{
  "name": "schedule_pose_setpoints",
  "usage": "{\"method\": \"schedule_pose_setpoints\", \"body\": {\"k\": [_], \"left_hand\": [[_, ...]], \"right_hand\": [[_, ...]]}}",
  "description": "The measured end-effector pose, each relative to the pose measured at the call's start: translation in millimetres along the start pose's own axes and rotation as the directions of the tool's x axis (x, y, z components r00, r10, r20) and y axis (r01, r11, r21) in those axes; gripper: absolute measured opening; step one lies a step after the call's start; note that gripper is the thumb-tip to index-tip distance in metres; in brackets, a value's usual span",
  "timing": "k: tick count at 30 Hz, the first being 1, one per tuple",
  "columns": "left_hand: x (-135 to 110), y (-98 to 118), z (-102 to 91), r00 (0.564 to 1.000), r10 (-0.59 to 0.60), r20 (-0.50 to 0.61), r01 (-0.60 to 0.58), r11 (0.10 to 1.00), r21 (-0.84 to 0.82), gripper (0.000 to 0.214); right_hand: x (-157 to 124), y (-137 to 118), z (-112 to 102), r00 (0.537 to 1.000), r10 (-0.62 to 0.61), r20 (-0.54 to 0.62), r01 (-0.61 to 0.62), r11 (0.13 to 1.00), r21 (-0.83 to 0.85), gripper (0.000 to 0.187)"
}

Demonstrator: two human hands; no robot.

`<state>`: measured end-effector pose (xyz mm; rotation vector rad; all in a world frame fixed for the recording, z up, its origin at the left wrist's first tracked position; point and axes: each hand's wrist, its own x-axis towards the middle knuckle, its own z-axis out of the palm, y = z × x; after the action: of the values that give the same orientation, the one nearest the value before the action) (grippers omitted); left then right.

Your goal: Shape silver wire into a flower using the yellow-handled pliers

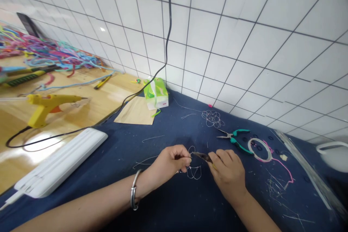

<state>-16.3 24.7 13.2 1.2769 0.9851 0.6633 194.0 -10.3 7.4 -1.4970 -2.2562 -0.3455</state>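
Note:
Between thumb and fingers, my left hand (175, 158) pinches a thin silver wire bent into several loops (194, 173). The loops hang just below and beside the fingertips. My right hand (228, 170) is wrapped round a pair of pliers (201, 156) with dark jaws, whose handles are mostly hidden in the palm. The jaw tips point left and meet the wire close to my left fingertips; whether they clamp it is too small to tell. A second pair of pliers with green handles (236, 139) lies beyond my right hand.
A coil of wire (212, 117) lies near the tiled wall. To the right are a white ring (259, 150) with pink cord and wire scraps (276, 188). At left are a white power strip (62, 161), a yellow glue gun (45, 106), a tissue pack (156, 94) and coloured cords (54, 52).

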Motion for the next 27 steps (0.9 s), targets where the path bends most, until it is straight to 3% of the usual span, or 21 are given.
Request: {"method": "schedule_pose_setpoints", "body": {"k": [7,19,27], "left_hand": [[-3,2,6.0,0.992,0.059,-0.107,-0.036,0.977,0.208,0.012],[-9,0,27.4,0.990,-0.087,-0.110,0.077,0.993,-0.091,0.015],[-11,2,16.7,0.994,0.053,-0.098,-0.053,0.999,-0.004,0.026]], "right_hand": [[4,-4,2,0.996,0.078,0.051,-0.083,0.990,0.115,0.011],[2,-11,0,0.996,0.092,0.019,-0.093,0.994,0.058,0.011],[4,-8,0,0.994,0.105,-0.017,-0.103,0.988,0.113,0.009]]}}
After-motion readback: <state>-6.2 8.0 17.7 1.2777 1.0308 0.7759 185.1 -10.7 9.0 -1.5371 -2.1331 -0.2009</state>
